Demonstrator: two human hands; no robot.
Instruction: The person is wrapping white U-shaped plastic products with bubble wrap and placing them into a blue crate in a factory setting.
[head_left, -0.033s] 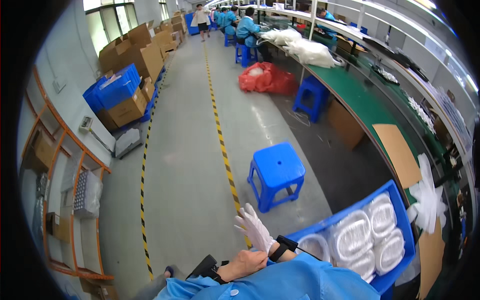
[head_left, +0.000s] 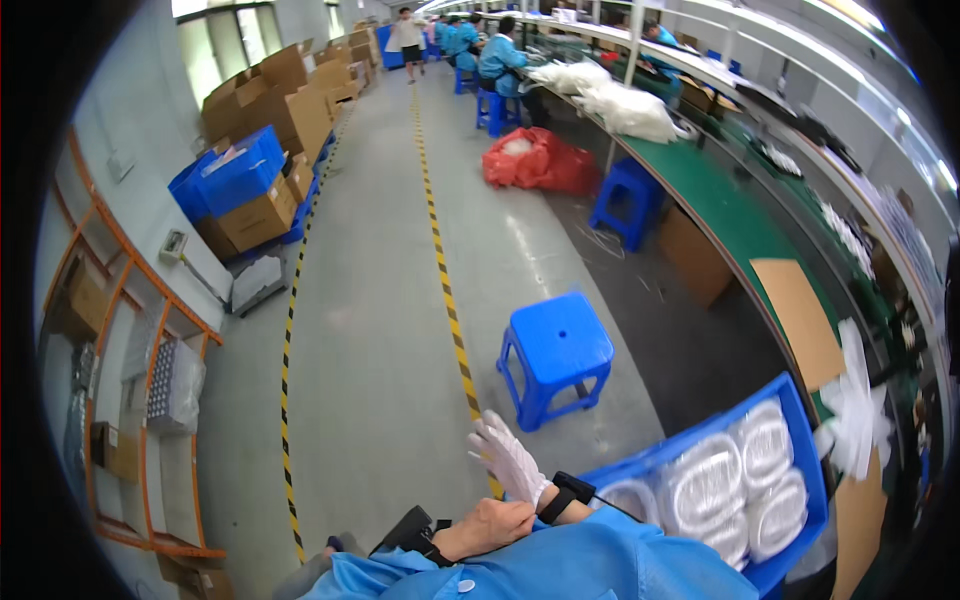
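My right hand [head_left: 505,458] wears a white glove [head_left: 522,474], its fingers stretched out and slightly apart, holding nothing. Bare and closed, my left hand [head_left: 488,528] pinches the glove's cuff at the right wrist. A black strap [head_left: 566,497] circles the right forearm just behind the cuff, and a black band [head_left: 412,530] sits on the left wrist. Right beside my right arm stands a blue crate [head_left: 640,447] with several white oval pieces in clear wrap [head_left: 705,478].
A blue stool [head_left: 560,340] stands ahead of my hands. Along the right runs a green-topped workbench [head_left: 700,205] with cardboard sheets [head_left: 798,318]. A red bag [head_left: 540,160] lies farther off. Orange-framed shelves [head_left: 130,260] and stacked cartons [head_left: 255,215] line the left. People sit along the bench.
The view has shifted slightly, so the stool and crate appear a little lower. Far down the aisle, a walking person's legs have changed position. My hands keep the same hold.
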